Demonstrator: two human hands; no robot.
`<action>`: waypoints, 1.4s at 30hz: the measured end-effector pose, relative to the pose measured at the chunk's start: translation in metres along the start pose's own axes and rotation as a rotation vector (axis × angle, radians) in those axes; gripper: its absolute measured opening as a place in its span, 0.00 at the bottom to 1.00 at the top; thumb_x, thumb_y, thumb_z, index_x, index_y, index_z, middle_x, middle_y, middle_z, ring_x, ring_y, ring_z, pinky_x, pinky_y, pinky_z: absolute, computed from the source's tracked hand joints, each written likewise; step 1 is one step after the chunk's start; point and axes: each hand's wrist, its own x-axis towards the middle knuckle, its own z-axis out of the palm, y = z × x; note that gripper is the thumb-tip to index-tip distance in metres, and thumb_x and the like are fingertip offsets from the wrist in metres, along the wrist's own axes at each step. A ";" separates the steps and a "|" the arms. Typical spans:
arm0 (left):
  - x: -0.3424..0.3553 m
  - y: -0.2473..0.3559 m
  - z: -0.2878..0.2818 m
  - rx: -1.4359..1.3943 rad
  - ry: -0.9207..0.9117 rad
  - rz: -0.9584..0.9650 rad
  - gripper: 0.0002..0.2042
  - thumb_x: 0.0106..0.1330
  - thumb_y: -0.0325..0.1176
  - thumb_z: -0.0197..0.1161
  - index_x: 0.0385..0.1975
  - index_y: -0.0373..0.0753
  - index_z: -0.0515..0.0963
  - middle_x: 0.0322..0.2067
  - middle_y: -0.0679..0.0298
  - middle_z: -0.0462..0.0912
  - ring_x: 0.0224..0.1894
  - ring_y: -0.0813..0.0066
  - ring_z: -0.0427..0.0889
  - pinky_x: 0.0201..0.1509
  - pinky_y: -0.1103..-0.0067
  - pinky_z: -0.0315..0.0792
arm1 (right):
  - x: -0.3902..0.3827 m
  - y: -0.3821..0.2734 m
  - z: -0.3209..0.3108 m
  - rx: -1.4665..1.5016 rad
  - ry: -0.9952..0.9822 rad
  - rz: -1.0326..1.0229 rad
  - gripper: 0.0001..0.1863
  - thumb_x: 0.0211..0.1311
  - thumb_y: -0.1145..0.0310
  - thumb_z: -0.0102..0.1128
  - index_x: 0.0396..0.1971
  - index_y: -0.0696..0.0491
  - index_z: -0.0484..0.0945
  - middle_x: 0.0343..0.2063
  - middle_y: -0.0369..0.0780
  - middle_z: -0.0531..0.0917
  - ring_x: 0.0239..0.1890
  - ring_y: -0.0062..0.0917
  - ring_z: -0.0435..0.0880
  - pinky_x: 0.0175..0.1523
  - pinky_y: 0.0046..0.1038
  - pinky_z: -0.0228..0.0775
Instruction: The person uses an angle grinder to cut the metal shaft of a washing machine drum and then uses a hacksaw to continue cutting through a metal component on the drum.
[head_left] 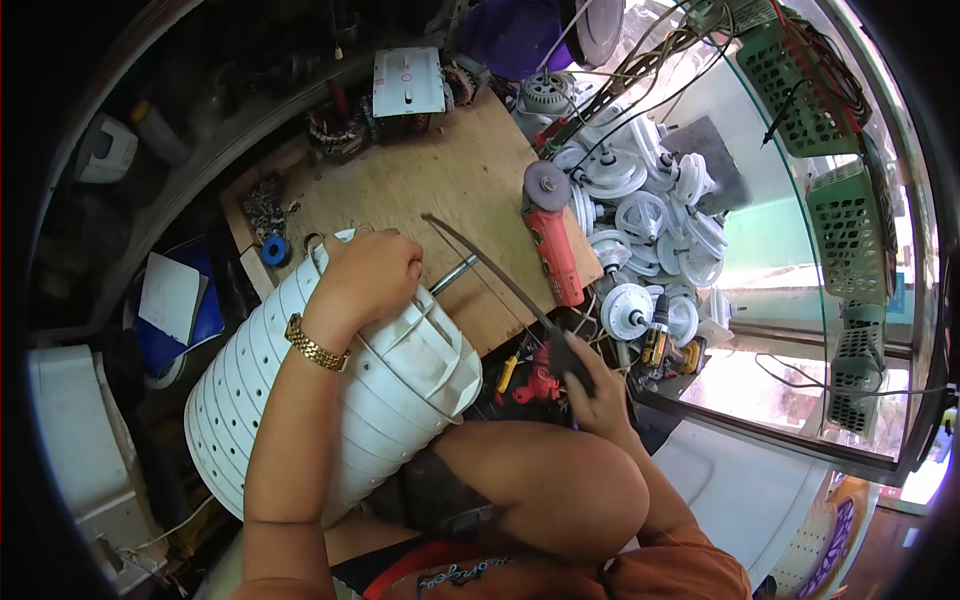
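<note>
A white perforated washing machine drum (255, 350) lies tilted against my legs, its ribbed base toward the right. My left hand (370, 275) is closed over the upper edge of that base, with some fingers hidden from view. From the base a metal shaft (455, 274) sticks out over the wooden board. In my right hand (598, 392) is the dark handle of a hacksaw (500, 275). Its long frame slants up and to the left, crossing by the end of the shaft; whether its thin blade touches the metal I cannot tell.
A red angle grinder (552, 240) rests on the right of the wooden board (420, 150). Beyond it are piled several white plastic gear parts (640, 215) and a yellow-black cordless drill (657, 335). Blue tape (275, 250) sits at the left, near loose screws (263, 207).
</note>
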 end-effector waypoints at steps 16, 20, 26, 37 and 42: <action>0.005 0.013 0.007 0.045 0.076 -0.043 0.12 0.68 0.37 0.57 0.36 0.39 0.86 0.43 0.54 0.86 0.51 0.48 0.81 0.53 0.50 0.70 | 0.089 0.034 0.065 0.072 0.094 -0.073 0.28 0.66 0.76 0.58 0.67 0.56 0.70 0.58 0.55 0.81 0.58 0.45 0.84 0.61 0.33 0.74; -0.004 -0.023 0.014 -0.029 0.036 0.001 0.12 0.66 0.36 0.57 0.34 0.38 0.86 0.41 0.54 0.85 0.48 0.47 0.82 0.51 0.51 0.71 | 0.013 -0.015 0.003 0.010 -0.020 0.023 0.30 0.66 0.79 0.56 0.69 0.54 0.70 0.60 0.51 0.81 0.60 0.38 0.84 0.64 0.32 0.73; -0.004 0.019 0.018 0.051 0.091 -0.011 0.11 0.66 0.36 0.56 0.36 0.41 0.86 0.42 0.56 0.85 0.53 0.50 0.80 0.53 0.42 0.67 | 0.067 0.024 0.058 -0.017 0.066 -0.104 0.28 0.67 0.76 0.57 0.68 0.54 0.70 0.58 0.54 0.81 0.56 0.48 0.84 0.60 0.34 0.74; -0.011 0.017 0.007 0.091 0.075 -0.124 0.12 0.66 0.37 0.53 0.40 0.46 0.85 0.48 0.60 0.83 0.61 0.51 0.75 0.58 0.36 0.62 | 0.090 0.009 0.060 0.010 0.009 0.093 0.11 0.65 0.74 0.59 0.45 0.58 0.74 0.22 0.47 0.77 0.23 0.31 0.81 0.33 0.34 0.71; -0.009 0.003 0.004 0.062 0.021 -0.139 0.12 0.67 0.36 0.53 0.39 0.46 0.84 0.48 0.60 0.83 0.60 0.50 0.76 0.57 0.36 0.63 | 0.017 -0.028 0.007 -0.084 -0.076 0.128 0.11 0.68 0.70 0.59 0.47 0.58 0.75 0.25 0.47 0.80 0.27 0.36 0.83 0.35 0.33 0.72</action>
